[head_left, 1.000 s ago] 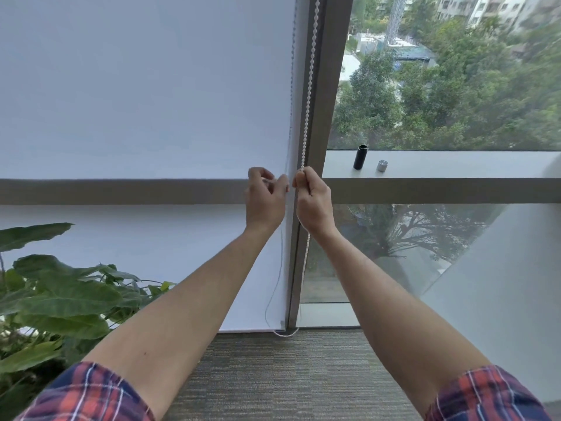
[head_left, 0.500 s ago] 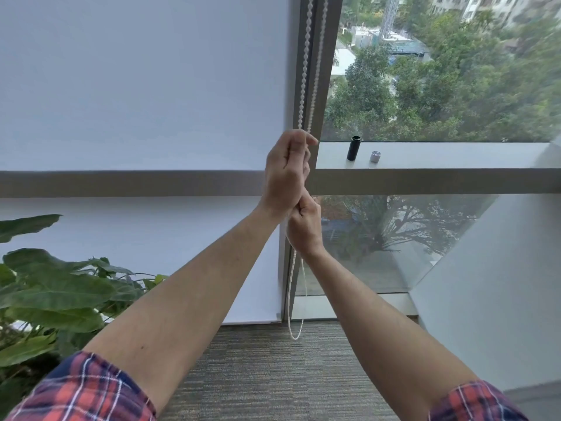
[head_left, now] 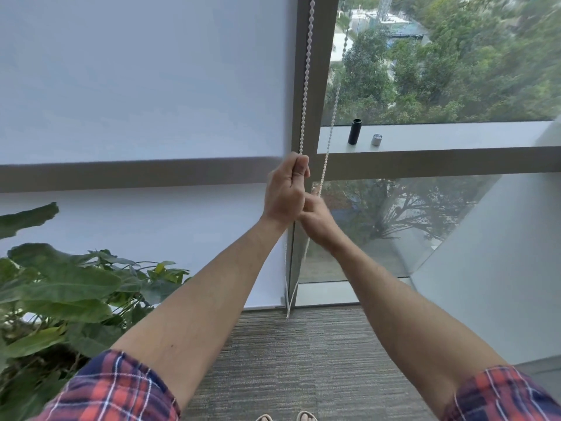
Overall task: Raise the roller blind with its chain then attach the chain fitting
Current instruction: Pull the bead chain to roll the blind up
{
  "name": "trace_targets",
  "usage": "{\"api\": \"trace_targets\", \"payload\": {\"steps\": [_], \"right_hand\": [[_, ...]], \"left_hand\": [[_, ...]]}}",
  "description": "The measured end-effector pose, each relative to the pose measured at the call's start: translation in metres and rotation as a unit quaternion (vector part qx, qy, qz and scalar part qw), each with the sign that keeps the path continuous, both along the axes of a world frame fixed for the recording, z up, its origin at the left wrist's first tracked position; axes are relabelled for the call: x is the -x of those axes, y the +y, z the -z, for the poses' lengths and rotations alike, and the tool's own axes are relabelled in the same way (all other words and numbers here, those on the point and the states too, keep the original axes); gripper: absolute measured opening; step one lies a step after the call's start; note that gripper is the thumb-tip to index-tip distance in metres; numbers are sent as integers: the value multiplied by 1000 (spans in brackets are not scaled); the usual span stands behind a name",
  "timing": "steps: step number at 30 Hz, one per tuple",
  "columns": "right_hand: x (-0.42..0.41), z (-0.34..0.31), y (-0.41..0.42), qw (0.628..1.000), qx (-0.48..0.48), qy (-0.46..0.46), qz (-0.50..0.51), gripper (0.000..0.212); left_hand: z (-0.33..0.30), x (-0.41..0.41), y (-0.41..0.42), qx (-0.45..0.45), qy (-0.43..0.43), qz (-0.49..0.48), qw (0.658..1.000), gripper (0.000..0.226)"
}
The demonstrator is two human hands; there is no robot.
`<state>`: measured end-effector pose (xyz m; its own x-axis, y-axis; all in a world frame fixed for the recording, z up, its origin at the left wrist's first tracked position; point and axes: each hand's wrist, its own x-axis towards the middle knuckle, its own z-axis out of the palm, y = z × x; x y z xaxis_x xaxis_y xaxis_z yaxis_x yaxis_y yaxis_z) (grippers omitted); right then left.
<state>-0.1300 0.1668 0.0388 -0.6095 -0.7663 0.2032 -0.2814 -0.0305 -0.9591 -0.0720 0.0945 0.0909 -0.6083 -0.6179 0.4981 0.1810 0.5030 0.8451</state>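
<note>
A white roller blind (head_left: pixel 136 86) covers the left window pane down to the carpet. Its white bead chain (head_left: pixel 306 86) hangs in two strands along the dark window post (head_left: pixel 315 56). My left hand (head_left: pixel 285 189) is closed around the left strand at the height of the horizontal rail. Just below and to its right, my right hand (head_left: pixel 315 221) grips the chain too; its fingers are partly hidden behind the left hand. The chain's loop reaches down to the floor (head_left: pixel 288 311). No separate chain fitting can be made out.
A black cylinder (head_left: pixel 354 132) and a small silver cap (head_left: pixel 376 140) stand on the window ledge to the right. A large leafy plant (head_left: pixel 60 293) fills the lower left. Grey carpet (head_left: pixel 303 360) lies underfoot, a white slanted wall (head_left: pixel 501 268) at right.
From side by side at the rail, the left hand rose onto the chain above the right, and both have since come down along it. The loop's bottom now hangs closer to the floor.
</note>
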Motion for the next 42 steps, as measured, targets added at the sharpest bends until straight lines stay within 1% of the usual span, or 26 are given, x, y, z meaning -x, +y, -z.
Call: {"api": "trace_targets", "payload": {"steps": [2, 3, 4, 6, 8, 10, 12, 14, 16, 19, 22, 25, 27, 31, 34, 35, 37, 38, 40, 42], "right_hand": [[14, -27, 3, 996, 60, -67, 10, 30], [19, -44, 3, 991, 92, -94, 20, 34], [22, -62, 1, 986, 121, -112, 20, 33], [22, -97, -9, 978, 172, -116, -10, 23], [15, -128, -20, 970, 220, -95, -40, 32], [5, -144, -29, 965, 249, -74, -27, 40], [-7, -145, -33, 967, 244, -76, 7, 44], [-15, -140, -36, 967, 243, -68, 45, 46], [-17, -137, -39, 966, 243, -26, 84, 46], [-16, -133, -41, 966, 228, 18, 117, 42], [-15, -112, -35, 972, 194, 31, 126, 40], [-18, -89, -29, 976, 165, 35, 139, 40], [-20, -79, -26, 976, 154, 38, 149, 40], [-21, -71, -21, 974, 156, 50, 156, 39], [-25, -70, -20, 969, 162, 69, 172, 38], [-27, -69, -21, 968, 163, 74, 178, 37], [-31, -67, -21, 966, 163, 85, 183, 37], [-33, -66, -21, 966, 163, 93, 181, 37], [-40, -60, -20, 966, 154, 109, 175, 36], [-47, -50, -19, 971, 126, 112, 172, 34]], "left_hand": [[4, -5, -3, 21, 2, -5, 1000, 31], [5, -7, -5, 38, 10, -7, 999, 30], [6, -9, -6, 50, 18, -7, 999, 29], [4, -11, -7, 63, 19, -6, 998, 26], [3, -9, -6, 57, 6, -2, 998, 27], [5, -6, -6, 39, 2, 16, 999, 30], [7, -6, -9, 23, 6, 37, 999, 30], [8, -6, -13, 21, 5, 45, 999, 26], [6, -7, -13, 31, 12, 40, 999, 24], [6, -9, -11, 61, 8, 42, 997, 25], [22, -13, -9, 86, -12, 56, 995, 26], [42, -19, -5, 97, -35, 71, 992, 36], [50, -22, -2, 88, -55, 92, 990, 40], [50, -30, -10, 80, -89, 168, 979, 29], [35, -29, -27, 88, -93, 181, 975, 29], [25, -28, -31, 67, -82, 171, 980, 28], [-1, -28, -33, -34, -30, 140, 989, 28], [-16, -28, -33, -82, 1, 132, 988, 30], [-47, -26, -30, -135, 41, 157, 977, 36], [-76, -21, -25, -146, 63, 221, 962, 50]]}}
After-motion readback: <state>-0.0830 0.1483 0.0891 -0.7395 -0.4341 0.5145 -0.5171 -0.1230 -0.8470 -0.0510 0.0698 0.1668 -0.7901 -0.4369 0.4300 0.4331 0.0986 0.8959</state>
